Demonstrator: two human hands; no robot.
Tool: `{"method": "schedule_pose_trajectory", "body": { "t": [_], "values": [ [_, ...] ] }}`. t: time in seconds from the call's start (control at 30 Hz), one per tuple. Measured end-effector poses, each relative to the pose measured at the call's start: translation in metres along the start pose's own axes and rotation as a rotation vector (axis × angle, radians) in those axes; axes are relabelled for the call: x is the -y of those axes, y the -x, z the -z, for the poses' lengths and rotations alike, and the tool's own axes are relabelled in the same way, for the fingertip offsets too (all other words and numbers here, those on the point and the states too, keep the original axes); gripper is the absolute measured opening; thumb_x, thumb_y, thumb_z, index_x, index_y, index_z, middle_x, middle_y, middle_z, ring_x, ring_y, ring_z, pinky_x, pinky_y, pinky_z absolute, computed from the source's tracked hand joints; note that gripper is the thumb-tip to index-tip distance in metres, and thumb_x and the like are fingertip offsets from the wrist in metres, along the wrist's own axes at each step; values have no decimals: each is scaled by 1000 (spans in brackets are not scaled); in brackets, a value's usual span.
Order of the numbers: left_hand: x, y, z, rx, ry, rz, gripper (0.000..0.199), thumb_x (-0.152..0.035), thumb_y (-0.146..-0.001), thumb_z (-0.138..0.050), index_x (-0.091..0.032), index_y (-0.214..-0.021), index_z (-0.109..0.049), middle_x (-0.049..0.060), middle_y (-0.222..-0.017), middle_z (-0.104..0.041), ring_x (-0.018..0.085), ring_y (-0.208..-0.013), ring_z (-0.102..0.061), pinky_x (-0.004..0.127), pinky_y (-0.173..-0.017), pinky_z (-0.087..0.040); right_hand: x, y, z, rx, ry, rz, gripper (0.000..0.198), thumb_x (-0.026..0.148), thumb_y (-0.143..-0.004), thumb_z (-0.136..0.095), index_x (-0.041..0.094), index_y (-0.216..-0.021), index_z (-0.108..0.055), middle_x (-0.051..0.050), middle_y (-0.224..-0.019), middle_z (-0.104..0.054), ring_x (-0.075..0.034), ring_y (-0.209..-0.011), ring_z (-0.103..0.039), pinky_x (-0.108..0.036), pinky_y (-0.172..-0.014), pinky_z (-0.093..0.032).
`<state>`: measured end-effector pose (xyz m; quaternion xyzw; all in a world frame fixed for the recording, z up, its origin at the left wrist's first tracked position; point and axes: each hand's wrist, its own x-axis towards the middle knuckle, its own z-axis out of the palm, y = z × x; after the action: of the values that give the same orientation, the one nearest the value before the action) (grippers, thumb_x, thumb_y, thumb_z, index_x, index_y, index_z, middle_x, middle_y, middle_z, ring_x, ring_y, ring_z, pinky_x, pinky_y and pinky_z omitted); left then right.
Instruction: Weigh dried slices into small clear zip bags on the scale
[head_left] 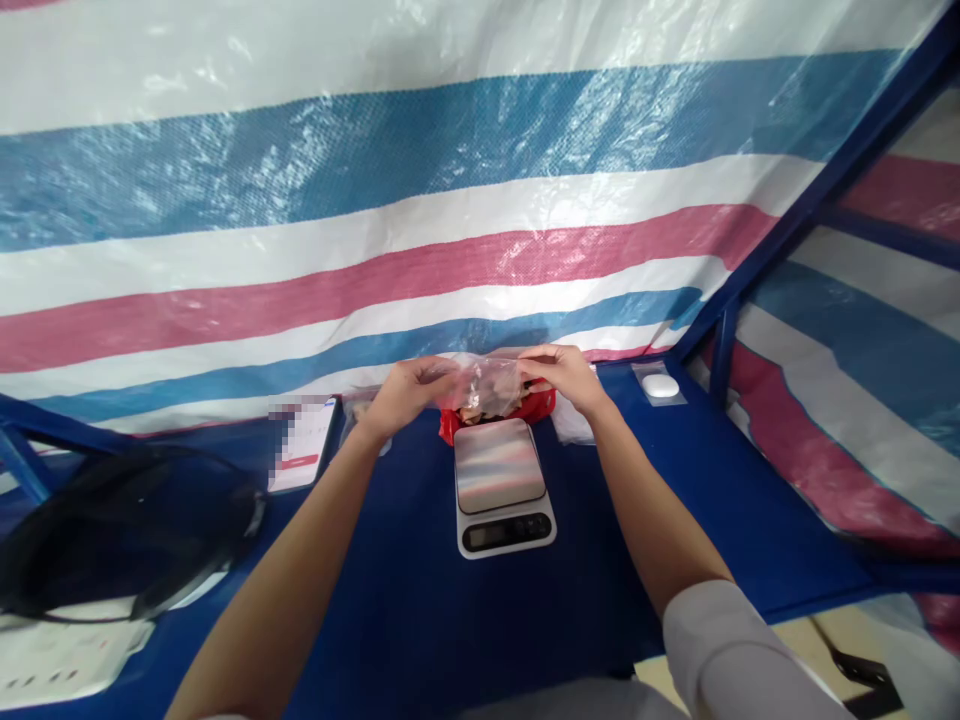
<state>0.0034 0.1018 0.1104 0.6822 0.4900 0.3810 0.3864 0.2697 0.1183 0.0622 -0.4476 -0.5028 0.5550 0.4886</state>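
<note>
Stretched between my two hands is a clear plastic bag (491, 375), held up behind the scale. My left hand (412, 395) pinches its left side, and my right hand (559, 372) grips the right side. Just below the clear bag lies an open red bag (538, 405) with pale brown dried pieces (480, 411) in it; I cannot tell what they are. In front of it stands a white kitchen scale (506, 490), its shiny metal plate bare and its display dark.
A phone (305, 445) leans at the left, beside a black cable-like coil (135, 530) and a white power strip (67, 660). More clear plastic bags (574, 425) lie by my right wrist. A white oval object (660, 386) rests at the far right. Striped sheeting (450, 240) walls the blue table (405, 600).
</note>
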Motion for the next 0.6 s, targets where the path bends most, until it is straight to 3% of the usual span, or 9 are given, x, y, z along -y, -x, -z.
{"method": "schedule_pose_trajectory", "body": {
  "t": [0.07, 0.33, 0.47, 0.6],
  "values": [
    [9, 8, -7, -46, 44, -6, 39, -55, -72, -81, -19, -85, -80, 7, -91, -78, 26, -88, -69, 34, -83, -54, -3, 8, -3, -4, -39, 19, 39, 45, -64, -88, 19, -92, -78, -5, -83, -77, -22, -74, -73, -36, -71, -64],
    [44, 45, -59, -233, 510, 151, 44, -48, -70, -85, -13, -95, -79, 9, -92, -77, 22, -83, -69, 34, -82, -53, -30, 44, -21, -122, -51, 32, 45, 52, -65, -85, 18, -94, -79, -4, -87, -78, -22, -81, -73, -36, -78, -62],
    [46, 61, -69, -202, 539, 195, 47, -49, -69, -86, -12, -95, -78, 9, -93, -77, 20, -80, -68, 33, -78, -54, -32, 53, -22, -81, 70, 68, 42, 55, -66, -82, 18, -85, -79, -6, -79, -77, -24, -74, -72, -34, -66, -59],
    [41, 68, -59, -83, 570, 141, 50, -47, -68, -87, -16, -106, -75, 11, -113, -76, 22, -95, -70, 34, -85, -54, -29, 58, -13, -37, 118, 65, 40, 53, -64, -83, 20, -85, -78, -6, -80, -78, -24, -75, -73, -34, -67, -60]
  ]
}}
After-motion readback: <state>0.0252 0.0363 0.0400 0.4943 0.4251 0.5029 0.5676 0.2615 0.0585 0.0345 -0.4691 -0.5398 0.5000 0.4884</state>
